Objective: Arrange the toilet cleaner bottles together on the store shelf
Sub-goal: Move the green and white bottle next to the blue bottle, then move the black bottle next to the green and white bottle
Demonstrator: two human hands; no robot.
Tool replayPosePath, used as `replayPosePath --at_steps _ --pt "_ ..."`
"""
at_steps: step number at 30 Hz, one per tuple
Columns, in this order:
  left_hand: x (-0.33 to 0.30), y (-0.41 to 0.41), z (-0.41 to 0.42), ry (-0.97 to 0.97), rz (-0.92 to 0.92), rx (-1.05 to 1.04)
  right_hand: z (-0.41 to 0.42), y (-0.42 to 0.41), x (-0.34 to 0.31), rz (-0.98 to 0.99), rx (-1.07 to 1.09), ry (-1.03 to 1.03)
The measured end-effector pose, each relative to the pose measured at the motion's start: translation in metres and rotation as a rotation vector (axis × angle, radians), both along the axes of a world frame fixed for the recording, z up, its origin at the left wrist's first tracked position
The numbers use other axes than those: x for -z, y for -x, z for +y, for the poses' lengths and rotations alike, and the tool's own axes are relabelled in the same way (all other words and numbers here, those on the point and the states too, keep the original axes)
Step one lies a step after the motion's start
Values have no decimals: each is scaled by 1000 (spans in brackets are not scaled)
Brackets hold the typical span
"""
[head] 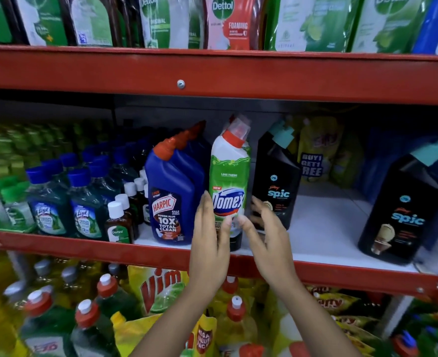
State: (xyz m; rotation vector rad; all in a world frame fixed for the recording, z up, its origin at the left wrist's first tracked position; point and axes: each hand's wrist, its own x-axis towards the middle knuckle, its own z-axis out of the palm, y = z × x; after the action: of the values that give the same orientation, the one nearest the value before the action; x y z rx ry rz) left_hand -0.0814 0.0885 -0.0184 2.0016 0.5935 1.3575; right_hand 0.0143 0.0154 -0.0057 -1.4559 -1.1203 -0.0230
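A white and green Domex toilet cleaner bottle (228, 181) with a red cap stands upright on the middle shelf (323, 228). To its left, touching or nearly so, is a blue Harpic bottle (173, 194); a black Spic bottle (277, 181) is close on its right. Another black Spic bottle (403, 210) stands apart at the right. My left hand (209, 243) lies against the Domex bottle's lower left side with the thumb on its front. My right hand (267, 233) is spread at the bottle's lower right, thumb tip at the Domex, fingers in front of the near Spic bottle.
Lizol bottles (49, 199) and small Dettol bottles (119, 222) fill the shelf's left part. Yellow pouches (313, 155) stand at the back right. A red shelf beam (212, 73) runs overhead with Dettol packs above. Below are Vim packs (161, 287) and bottles.
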Motion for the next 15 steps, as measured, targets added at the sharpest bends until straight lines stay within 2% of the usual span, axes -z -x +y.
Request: replayPosePath --at_steps 3,6,9,12,15 --pt "3 -9 -29 -86 -40 -11 -24 -6 0 63 71 -41" --pt "1 -25 -53 -97 -50 86 -53 -20 4 221 107 -121" --pt "-2 -49 -74 99 -61 311 -87 -40 8 323 207 -202" --pt "-8 -75 -95 400 -42 526 -121 -60 5 408 299 -278" --pt "-14 -107 -111 619 16 662 -149 -82 2 461 376 -357"
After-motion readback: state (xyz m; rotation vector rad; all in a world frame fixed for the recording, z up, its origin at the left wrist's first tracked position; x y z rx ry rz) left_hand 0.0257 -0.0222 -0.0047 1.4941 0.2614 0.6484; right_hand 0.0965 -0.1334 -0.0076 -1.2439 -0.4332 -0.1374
